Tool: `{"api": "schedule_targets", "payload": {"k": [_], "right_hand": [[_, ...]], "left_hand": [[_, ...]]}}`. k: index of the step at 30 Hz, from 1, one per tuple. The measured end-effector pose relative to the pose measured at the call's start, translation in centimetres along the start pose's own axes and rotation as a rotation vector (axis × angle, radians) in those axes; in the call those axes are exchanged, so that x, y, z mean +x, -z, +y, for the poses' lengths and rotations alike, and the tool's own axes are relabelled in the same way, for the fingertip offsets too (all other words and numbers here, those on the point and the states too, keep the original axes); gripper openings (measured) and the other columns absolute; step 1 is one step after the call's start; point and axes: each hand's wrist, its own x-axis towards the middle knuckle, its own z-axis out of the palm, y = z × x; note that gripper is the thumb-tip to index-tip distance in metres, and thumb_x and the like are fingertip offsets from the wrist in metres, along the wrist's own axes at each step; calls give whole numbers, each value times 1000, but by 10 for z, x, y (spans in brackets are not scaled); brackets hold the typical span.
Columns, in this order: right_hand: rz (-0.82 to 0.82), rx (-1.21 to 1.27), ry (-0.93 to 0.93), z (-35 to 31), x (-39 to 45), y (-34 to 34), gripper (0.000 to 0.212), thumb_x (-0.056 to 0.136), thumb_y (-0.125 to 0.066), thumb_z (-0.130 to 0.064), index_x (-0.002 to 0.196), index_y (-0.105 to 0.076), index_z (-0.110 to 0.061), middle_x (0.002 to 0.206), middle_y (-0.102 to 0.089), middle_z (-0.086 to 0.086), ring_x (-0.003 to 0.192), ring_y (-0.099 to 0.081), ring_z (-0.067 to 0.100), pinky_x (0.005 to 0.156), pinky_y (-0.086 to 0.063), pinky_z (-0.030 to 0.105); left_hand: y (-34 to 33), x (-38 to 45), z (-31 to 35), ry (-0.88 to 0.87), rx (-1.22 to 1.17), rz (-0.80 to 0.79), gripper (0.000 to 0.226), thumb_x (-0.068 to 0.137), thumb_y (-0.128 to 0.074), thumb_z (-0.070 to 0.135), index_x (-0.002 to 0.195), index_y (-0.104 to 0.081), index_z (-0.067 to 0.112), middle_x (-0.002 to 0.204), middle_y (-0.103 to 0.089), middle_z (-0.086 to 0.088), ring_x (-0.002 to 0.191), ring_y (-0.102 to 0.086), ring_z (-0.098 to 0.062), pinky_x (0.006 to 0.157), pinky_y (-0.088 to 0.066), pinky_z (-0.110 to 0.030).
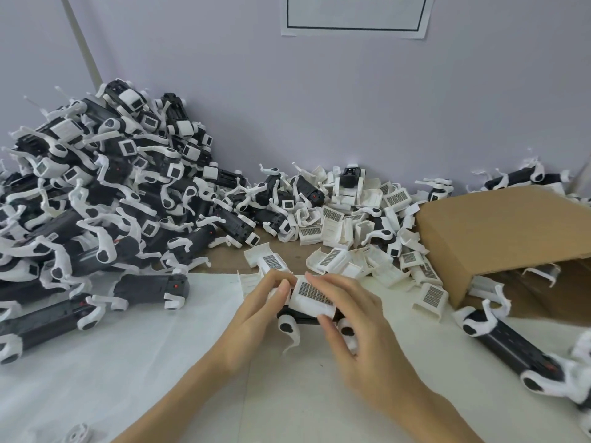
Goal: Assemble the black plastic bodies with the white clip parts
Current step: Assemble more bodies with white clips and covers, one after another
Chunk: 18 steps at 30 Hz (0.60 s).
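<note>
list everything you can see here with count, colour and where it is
assembled pile: too many to count, black bodies with white parts, heaped far left against the wall
loose white clip parts: dozens, white with grey grilles, middle back of the table
cardboard box: one, brown, right, on its side
black bodies by the box: at least one, black with white legs, near right
white sheet: one, white, covering the near table
paper sign: one, white with dark border, on the wall, cut off at the top
piece in work: one white clip part on one black body, centre
left hand: holds its left end
right hand: grips its right end
</note>
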Motion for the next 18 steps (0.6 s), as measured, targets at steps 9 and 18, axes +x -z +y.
{"api": "schedule_targets", "payload": {"k": [9, 18], "right_hand": [[-64, 24, -3, 8, 0, 8, 41, 105, -56, -11, 137, -62, -35, 147, -49, -25, 143, -41, 8, 100, -52, 28], [-86, -149, 59, 16, -2, 5, 68, 100, -68, -17, 157, -38, -42, 159, -34, -21, 144, -36, 2, 107, -50, 37]], "left_hand": [[-4, -1, 2, 11, 79, 37, 45, 97, -54, 62, 121, -64, 25, 113, -69, 3, 100, -62, -32, 88, -51, -36], [-5, 2, 0, 10, 64, 49, 47, 92, -56, 64, 118, -65, 27, 106, -69, -7, 101, -62, -38, 88, -51, -40]]}}
